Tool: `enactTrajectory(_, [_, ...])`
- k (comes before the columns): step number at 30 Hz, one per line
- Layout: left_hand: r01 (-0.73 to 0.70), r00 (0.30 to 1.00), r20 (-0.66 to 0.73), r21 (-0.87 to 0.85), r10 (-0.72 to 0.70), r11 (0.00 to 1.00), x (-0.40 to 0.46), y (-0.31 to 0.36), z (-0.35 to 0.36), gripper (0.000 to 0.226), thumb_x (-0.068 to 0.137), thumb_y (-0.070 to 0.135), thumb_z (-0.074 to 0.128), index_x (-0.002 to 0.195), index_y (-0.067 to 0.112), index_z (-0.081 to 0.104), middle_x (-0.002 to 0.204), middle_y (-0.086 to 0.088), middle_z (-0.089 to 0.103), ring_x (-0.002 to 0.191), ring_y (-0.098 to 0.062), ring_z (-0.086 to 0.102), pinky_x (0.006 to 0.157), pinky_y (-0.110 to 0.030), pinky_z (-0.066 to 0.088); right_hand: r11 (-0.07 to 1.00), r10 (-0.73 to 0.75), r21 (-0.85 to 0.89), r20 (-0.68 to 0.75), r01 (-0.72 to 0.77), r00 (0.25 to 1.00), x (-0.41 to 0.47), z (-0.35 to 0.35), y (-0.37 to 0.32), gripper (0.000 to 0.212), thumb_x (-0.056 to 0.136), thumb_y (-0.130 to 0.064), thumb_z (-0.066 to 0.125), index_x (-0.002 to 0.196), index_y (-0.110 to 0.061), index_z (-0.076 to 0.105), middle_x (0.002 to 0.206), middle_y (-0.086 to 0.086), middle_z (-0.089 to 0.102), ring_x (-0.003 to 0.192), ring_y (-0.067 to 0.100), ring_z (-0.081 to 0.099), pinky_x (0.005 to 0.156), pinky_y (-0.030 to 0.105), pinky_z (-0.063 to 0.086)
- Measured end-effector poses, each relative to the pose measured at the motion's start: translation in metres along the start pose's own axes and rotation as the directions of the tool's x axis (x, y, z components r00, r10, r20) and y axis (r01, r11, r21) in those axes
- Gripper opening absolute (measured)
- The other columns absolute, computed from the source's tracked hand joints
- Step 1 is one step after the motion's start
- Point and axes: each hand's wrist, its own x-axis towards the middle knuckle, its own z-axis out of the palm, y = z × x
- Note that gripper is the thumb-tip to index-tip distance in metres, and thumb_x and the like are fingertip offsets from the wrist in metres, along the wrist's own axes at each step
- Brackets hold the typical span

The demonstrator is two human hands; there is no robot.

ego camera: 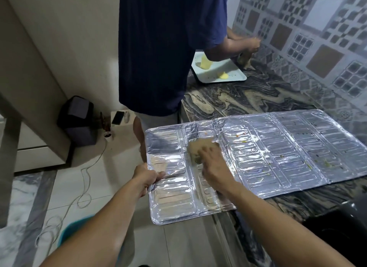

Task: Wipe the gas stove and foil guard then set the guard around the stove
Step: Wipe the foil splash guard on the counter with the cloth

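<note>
Flat across the middle of the frame lay the foil guard (268,153), its panels unfolded on the marbled countertop (248,99), the left end jutting past the counter's edge over the floor. Small green and orange specks dotted the panels toward the right. The left hand (147,177) pinched that overhanging end at its left border, thumb on top and fingers curled under. The right hand (214,165) pressed a tan cloth (200,147) down onto the foil near the centre, fingers spread over it; the hand and cloth were blurred.

At lower right a dark rounded object, possibly the gas stove (337,223), showed only in part. Toward the upper middle, a second person in a blue shirt (168,48) stood at the counter with hands near the patterned tile wall (317,38), beside a white tray (222,71) bearing yellow pieces. At left on the floor stood a dark bin (77,121), with a loose cord (83,187) trailing below it and a blue basin (73,233) at lower left.
</note>
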Motion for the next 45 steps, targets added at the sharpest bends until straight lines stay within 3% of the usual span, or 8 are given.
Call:
enactTrajectory(3, [-0.002,1.000,-0.010,0.007,0.002,1.000,0.003,0.000,-0.002,0.031,0.074,0.002,0.080,0.098,0.008,0.062,0.093,-0.011,0.071,0.087,-0.027,0.068,0.086,-0.038,0.053,0.986,-0.045,-0.157,0.114,0.063,0.992,0.019,0.004,0.009,0.045,0.093,-0.020,0.031,0.134,-0.014,0.050,0.146,0.008,0.044,0.140,0.029,0.029,0.119,0.050,0.013])
enactTrajectory(10, [-0.044,0.999,-0.005,-0.005,0.044,0.999,-0.001,0.002,0.000,0.030,0.077,-0.005,0.075,0.103,0.006,0.063,0.091,-0.010,0.068,0.080,-0.022,0.064,0.082,-0.029,0.050,0.881,0.436,-0.182,-0.052,-0.437,0.899,0.065,-0.021,0.044,0.052,0.072,-0.018,0.044,0.121,-0.001,0.050,0.126,0.021,0.047,0.121,0.039,0.039,0.102,0.050,0.031])
enactTrajectory(13, [-0.064,0.998,-0.015,0.023,0.065,0.998,0.003,0.002,0.001,0.032,0.077,-0.004,0.076,0.104,0.007,0.063,0.088,-0.006,0.067,0.077,-0.019,0.063,0.078,-0.027,0.050,0.961,0.236,-0.130,-0.083,-0.246,0.968,0.074,-0.009,0.023,0.030,0.079,-0.016,0.044,0.104,-0.006,0.058,0.108,0.014,0.052,0.110,0.032,0.044,0.106,0.054,0.029])
enactTrajectory(17, [-0.083,0.996,-0.024,0.034,0.084,0.996,0.008,-0.002,-0.002,0.029,0.077,-0.003,0.076,0.099,0.012,0.064,0.080,0.002,0.066,0.073,-0.013,0.062,0.075,-0.025,0.047,0.992,-0.035,-0.116,0.068,0.043,0.997,0.082,-0.005,0.000,0.036,0.099,-0.013,0.037,0.133,-0.011,0.050,0.144,0.010,0.045,0.138,0.027,0.032,0.119,0.047,0.006])
enactTrajectory(25, [-0.063,0.997,-0.031,0.091,0.066,0.994,0.012,-0.004,-0.004,0.030,0.077,0.001,0.077,0.102,0.011,0.063,0.085,0.000,0.068,0.075,-0.012,0.063,0.061,-0.021,0.047,0.933,0.310,-0.206,0.039,-0.296,0.950,0.126,-0.009,0.027,0.045,0.087,-0.016,0.038,0.128,-0.004,0.050,0.140,0.021,0.045,0.134,0.039,0.031,0.114,0.052,0.016])
enactTrajectory(32, [-0.037,0.997,-0.065,0.124,0.045,0.992,0.014,-0.010,-0.002,0.043,0.072,0.000,0.081,0.111,0.003,0.063,0.100,-0.007,0.070,0.077,-0.012,0.066,0.055,-0.017,0.047,0.990,-0.054,-0.120,0.152,0.073,0.987,0.130,-0.003,0.021,0.038,0.092,-0.019,0.033,0.123,-0.009,0.053,0.136,0.014,0.051,0.136,0.036,0.029,0.116,0.049,0.017])
enactTrajectory(40, [-0.020,0.994,-0.103,0.078,0.028,0.997,0.018,-0.005,-0.004,0.041,0.074,0.002,0.080,0.111,0.003,0.062,0.102,-0.013,0.070,0.090,-0.026,0.067,0.084,-0.035,0.054,0.891,0.438,-0.107,-0.045,-0.441,0.898,0.118,-0.031,0.087,0.022,0.083,-0.011,0.041,0.094,-0.006,0.060,0.111,0.020,0.059,0.110,0.039,0.051,0.098,0.053,0.043])
enactTrajectory(45, [0.033,0.991,-0.132,0.157,-0.012,0.987,0.022,0.002,0.007,0.056,0.070,0.009,0.083,0.118,-0.001,0.055,0.102,-0.016,0.068,0.087,-0.028,0.067,0.083,-0.037,0.057,0.963,0.154,-0.234,0.072,-0.133,0.986,0.060,-0.040,0.060,0.034,0.095,-0.019,0.045,0.125,-0.007,0.054,0.135,0.017,0.051,0.130,0.039,0.032,0.110,0.049,0.025])
